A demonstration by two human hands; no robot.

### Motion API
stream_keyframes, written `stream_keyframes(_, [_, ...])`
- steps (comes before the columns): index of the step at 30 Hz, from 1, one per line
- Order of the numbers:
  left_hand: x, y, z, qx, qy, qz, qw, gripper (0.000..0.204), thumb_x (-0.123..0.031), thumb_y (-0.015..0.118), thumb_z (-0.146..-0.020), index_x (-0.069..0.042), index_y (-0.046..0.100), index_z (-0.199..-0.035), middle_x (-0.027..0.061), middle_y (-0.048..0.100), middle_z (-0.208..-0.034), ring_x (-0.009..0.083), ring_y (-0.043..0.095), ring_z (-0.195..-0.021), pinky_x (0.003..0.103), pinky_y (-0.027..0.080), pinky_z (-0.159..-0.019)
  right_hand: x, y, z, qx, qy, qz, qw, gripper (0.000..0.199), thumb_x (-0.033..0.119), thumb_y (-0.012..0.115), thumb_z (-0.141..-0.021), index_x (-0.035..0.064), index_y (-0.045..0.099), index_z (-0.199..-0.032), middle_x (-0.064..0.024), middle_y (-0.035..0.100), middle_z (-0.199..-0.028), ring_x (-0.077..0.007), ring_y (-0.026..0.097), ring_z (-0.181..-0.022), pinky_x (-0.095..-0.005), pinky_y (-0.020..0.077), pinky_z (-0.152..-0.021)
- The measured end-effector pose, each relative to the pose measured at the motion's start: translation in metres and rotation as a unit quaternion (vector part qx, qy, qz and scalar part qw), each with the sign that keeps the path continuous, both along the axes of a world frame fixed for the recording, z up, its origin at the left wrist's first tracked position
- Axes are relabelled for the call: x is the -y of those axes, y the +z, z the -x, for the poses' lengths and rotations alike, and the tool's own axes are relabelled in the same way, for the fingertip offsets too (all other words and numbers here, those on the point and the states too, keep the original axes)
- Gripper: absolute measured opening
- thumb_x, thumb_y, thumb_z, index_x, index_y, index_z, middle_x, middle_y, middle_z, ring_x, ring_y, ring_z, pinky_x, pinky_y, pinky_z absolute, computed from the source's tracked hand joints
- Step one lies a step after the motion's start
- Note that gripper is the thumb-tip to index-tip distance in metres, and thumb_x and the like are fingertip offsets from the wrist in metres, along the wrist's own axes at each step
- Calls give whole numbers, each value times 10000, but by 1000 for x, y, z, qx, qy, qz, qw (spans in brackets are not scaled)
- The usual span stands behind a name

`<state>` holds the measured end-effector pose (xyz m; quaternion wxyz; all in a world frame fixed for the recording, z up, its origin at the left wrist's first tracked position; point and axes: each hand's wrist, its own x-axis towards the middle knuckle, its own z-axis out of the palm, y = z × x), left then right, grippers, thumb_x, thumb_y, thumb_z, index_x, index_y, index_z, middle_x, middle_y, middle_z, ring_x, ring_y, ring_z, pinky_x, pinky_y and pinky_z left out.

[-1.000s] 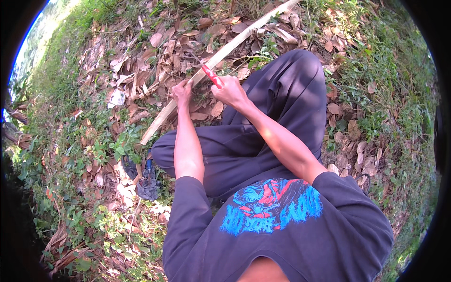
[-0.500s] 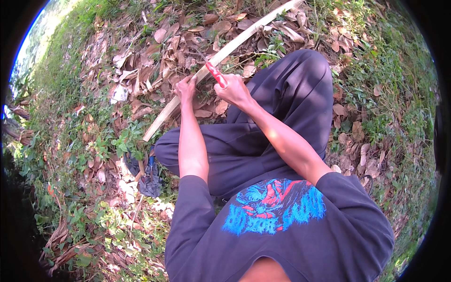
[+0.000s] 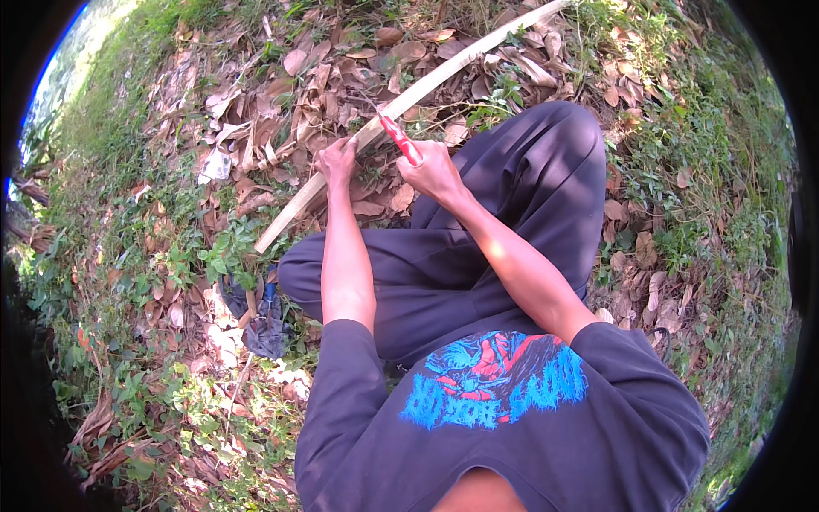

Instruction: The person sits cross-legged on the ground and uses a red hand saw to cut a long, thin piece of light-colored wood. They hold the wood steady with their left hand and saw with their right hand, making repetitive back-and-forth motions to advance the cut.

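A long, pale strip of wood (image 3: 426, 83) runs slantwise from the lower left to the top of the view. My left hand (image 3: 338, 162) is closed on it left of the middle, the fingers partly hidden. In my right hand (image 3: 433, 173) is the red handle of what looks like a hand saw (image 3: 399, 139). The front of that handle reaches the strip's near edge, just right of my left hand. Its thin blade hardly shows against the leaves beyond the wood.
Dry brown leaves (image 3: 256, 136) and green weeds cover the ground. My bent legs in dark trousers (image 3: 529, 179) lie close below the strip. By my left knee are a dark crumpled bag (image 3: 266, 337) and a blue-handled item (image 3: 270, 288). A whitish scrap (image 3: 215, 165) lies farther left.
My right hand has drawn the red-handled saw slightly back toward me and to the right. The left hand keeps its hold on the strip, which has barely shifted.
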<state>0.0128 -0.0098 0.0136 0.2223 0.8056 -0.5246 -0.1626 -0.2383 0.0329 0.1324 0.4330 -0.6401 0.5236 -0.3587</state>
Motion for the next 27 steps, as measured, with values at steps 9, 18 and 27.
stream_keyframes(9, [8,-16,-15,-6,-10,8,1000,399,-483,623,-871,-169,759,-1077,121,707,-1125,349,578,-1145,481,307,-1041,-66,5,23,32,5,-5,999,142,74,585,-766,-53,558,-707,-275,542,-632,-455,589,-630,-452,474,-561])
stream_keyframes(18, [14,-15,-16,50,-4,-43,998,463,-507,599,-887,-174,692,-1195,144,663,-1194,352,543,-1170,500,319,-1038,-37,23,15,33,-3,8,999,195,85,572,-770,-52,485,-663,-242,498,-582,-374,513,-490,-414,423,-516])
stream_keyframes(27, [2,-22,2,166,5,7,986,501,-565,418,-981,-141,651,-1113,183,604,-1119,393,525,-1126,558,346,-956,-57,16,14,40,-3,29,999,137,74,567,-809,-48,563,-745,-186,503,-562,-250,507,-471,-360,432,-522])
